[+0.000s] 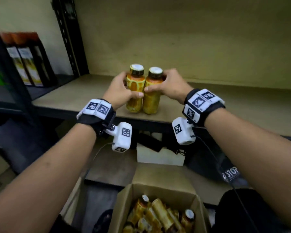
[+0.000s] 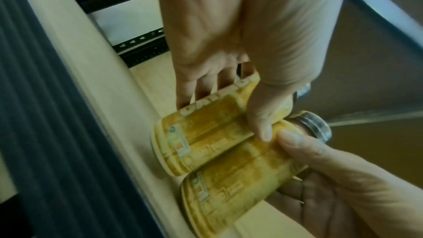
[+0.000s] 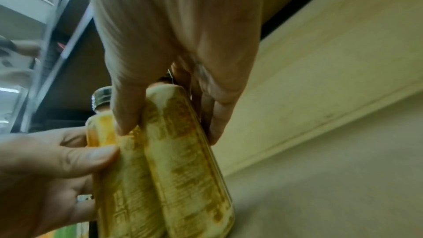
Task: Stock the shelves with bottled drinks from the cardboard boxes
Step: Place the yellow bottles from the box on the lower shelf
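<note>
- Bottles first: we see the left bottle (image 1: 135,89) and the right bottle (image 1: 152,91), both orange-yellow with dark caps, labels blurred in the wrist views, maybe printed text.
- They stand upright, caps up, touching, near the front edge of the shelf (image 1: 225,105).
- Our left hand (image 1: 120,91) wraps the left one; our right hand (image 1: 170,85) wraps the right one.
- The cardboard box (image 1: 160,192) below holds more bottles.

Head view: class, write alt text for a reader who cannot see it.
Two hands, left hand and right hand, each grip an orange bottle, left bottle and right bottle, standing upright side by side on a shelf. Below, an open cardboard box holds more bottles.
</note>
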`<state>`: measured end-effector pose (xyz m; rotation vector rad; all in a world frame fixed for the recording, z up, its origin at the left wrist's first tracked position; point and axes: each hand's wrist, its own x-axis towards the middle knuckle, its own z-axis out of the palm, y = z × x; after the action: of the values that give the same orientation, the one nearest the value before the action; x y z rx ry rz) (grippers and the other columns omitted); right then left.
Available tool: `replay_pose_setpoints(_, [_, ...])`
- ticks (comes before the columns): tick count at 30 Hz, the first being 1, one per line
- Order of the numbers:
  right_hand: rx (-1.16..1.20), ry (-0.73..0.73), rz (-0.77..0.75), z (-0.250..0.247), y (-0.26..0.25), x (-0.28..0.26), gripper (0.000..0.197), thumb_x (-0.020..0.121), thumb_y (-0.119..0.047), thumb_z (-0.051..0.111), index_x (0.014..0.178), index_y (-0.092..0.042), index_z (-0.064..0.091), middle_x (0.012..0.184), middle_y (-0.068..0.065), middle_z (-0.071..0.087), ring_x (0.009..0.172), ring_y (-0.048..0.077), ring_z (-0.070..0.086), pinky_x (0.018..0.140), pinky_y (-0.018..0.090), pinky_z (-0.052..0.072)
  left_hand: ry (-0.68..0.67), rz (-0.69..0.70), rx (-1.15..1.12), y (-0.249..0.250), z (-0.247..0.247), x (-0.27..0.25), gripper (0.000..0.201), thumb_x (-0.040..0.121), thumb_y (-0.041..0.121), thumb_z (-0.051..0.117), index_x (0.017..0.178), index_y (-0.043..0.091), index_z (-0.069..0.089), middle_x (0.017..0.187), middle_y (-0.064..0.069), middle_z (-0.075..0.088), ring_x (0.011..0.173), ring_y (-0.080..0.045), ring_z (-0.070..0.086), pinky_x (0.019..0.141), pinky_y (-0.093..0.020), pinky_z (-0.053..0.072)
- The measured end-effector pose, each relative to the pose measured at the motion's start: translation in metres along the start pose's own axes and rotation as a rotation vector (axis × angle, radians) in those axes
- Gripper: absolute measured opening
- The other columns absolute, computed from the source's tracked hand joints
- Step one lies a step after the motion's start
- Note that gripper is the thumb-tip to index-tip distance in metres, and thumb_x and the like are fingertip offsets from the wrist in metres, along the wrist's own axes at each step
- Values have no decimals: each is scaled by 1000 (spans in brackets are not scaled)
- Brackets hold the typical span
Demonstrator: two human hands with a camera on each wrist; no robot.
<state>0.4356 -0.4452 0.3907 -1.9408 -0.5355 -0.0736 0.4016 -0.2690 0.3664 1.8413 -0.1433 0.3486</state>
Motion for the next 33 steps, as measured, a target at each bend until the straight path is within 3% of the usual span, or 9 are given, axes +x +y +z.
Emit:
replay_pose_setpoints(3, [6,-48,97,7,11,22,41,71,-14,86,106,-12,64,102,4,73,93,16,70,90,38,57,42,-67,-8,-11,0,15,64,74,10,80,130,14,49,118,-3,65,107,-19,63,95,-46,52])
replay_pose_setpoints(6, [-59,-125,194,10,7,43,63,69,-22,87,123,-11,57,110,3,70,100,19,67,93,42,55,64,-91,21,-17,-8,27,63,72,14,81,128,21,52,116,0,66,105,-19,64,91,-47,54])
replay_pose_setpoints(10, [-58,-129,202,22,10,71,71,71,-20,85,132,-13,50,118,1,64,110,22,62,100,44,50,94,-83,248,-28,-24,50,70,66,27,86,128,25,52,118,2,66,108,-19,62,94,-44,53])
replay_pose_setpoints(13, [-88,-84,158,40,19,101,61,71,-20,85,124,-15,58,115,0,67,107,20,64,100,42,50,140,-95,392,-36,-37,75,68,68,27,85,127,21,52,119,1,65,109,-19,62,96,-34,50])
replay_pose_setpoints(15, [-151,-68,123,52,24,128,56,67,-24,87,117,-17,64,114,1,70,104,20,66,99,42,51,146,-125,463,-41,-47,96,68,69,27,84,127,18,50,119,-2,64,110,-21,61,90,-26,47])
replay_pose_setpoints(21, [-307,-194,67,89,26,223,53,72,-33,84,120,-22,64,121,3,67,108,23,64,97,43,52,131,-232,616,-66,-98,175,80,72,28,82,135,14,34,127,-10,57,116,-30,56,94,-36,49])
replay_pose_setpoints(27, [-253,-238,-13,141,37,312,53,75,-28,82,123,-23,61,121,-1,67,108,19,63,96,43,53,262,-298,640,-116,-154,259,64,76,26,77,127,22,39,116,-10,62,102,-32,61,83,-36,52])
replay_pose_setpoints(30, [-242,-277,-40,161,41,350,51,75,-27,82,122,-23,60,117,-2,68,104,18,64,88,40,57,285,-318,678,-134,-180,296,54,83,27,68,127,20,38,115,-12,60,89,-27,56,76,-32,45])
replay_pose_setpoints(33, [-227,-306,-79,173,44,378,40,77,-23,81,111,-25,61,103,-7,66,95,14,64,77,34,60,347,-310,672,-154,-201,326,51,85,28,66,128,23,40,111,-10,60,94,-28,59,79,-33,45])
